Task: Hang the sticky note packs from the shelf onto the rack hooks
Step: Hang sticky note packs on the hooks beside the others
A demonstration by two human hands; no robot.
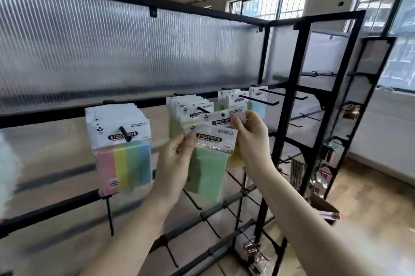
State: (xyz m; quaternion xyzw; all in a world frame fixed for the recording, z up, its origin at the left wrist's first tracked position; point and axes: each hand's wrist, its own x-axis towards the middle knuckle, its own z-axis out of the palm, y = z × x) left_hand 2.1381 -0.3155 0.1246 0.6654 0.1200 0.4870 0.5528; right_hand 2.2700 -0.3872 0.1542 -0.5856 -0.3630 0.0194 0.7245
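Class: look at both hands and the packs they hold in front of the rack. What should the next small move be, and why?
Probably lift the yellow pack, pinched by the right hand, so its hole meets the tip of the second hook. It already sits just below that hook, while the left hand holds the green pack lower.

Green sticky note pack (210, 163) upright before the rack hooks (203, 109), another pack (219, 119) just behind

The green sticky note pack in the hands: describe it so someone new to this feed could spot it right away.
Start at the black rack with the ribbed translucent back panel and find its middle row of hooks. Just in front, the left hand and right hand each pinch packs by their white header cards. The green pack is the nearer one, off any hook, unlike the hanging four-colour stack to its left.
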